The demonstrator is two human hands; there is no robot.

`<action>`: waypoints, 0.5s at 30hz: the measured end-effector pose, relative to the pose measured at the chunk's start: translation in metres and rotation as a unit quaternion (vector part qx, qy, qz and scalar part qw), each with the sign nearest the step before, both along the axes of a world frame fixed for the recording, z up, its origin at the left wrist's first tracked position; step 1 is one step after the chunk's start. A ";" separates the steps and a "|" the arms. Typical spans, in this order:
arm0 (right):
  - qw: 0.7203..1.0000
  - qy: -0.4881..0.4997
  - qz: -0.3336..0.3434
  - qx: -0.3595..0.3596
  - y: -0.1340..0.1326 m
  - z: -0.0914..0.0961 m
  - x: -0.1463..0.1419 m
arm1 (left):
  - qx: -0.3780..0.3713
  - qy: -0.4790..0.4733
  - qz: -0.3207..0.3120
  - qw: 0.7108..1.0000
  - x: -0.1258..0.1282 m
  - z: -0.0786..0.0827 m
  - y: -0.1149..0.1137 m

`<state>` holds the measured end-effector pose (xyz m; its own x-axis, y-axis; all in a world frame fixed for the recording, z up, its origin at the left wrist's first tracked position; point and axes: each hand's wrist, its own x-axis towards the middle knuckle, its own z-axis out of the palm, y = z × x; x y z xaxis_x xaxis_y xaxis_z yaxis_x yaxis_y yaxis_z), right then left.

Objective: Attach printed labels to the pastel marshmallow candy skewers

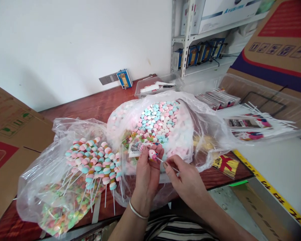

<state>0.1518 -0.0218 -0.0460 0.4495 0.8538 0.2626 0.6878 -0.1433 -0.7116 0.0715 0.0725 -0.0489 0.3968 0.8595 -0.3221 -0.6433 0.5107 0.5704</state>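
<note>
My left hand (148,169), a bangle at its wrist, is closed around a small printed packet (135,149) with a white-and-pink picture near the fingers. A thin white stick (160,159) runs from that picture to my right hand (184,174), which pinches it between thumb and fingers. What lies inside the packet is hidden. Both hands are in front of an open clear bag of pink, blue and white candies (157,117). To the left, marshmallow-like candy skewers (97,164) lie heaped on clear plastic, their white sticks pointing toward me.
A bag of colourful gummy candies (62,207) lies at the front left. On the right, a clear plastic bin (263,87) holds printed packets and white sticks. Cardboard boxes (286,43) stand at both sides. Behind the bag sits a clear tray (140,87) with small items.
</note>
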 end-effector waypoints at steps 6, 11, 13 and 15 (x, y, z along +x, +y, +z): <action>0.999 0.031 0.005 -0.015 0.006 0.006 0.002 | 0.032 0.020 -0.029 0.999 0.004 -0.001 -0.016; 0.990 -0.125 -0.025 0.054 0.011 -0.001 0.000 | 0.034 0.034 -0.027 0.998 0.006 -0.004 -0.021; 0.975 -0.203 -0.043 0.076 0.013 -0.005 -0.002 | 0.033 0.042 -0.018 0.998 0.006 -0.005 -0.020; 0.964 -0.249 -0.048 0.078 0.015 -0.007 -0.002 | 0.036 0.046 -0.005 0.998 0.006 -0.006 -0.019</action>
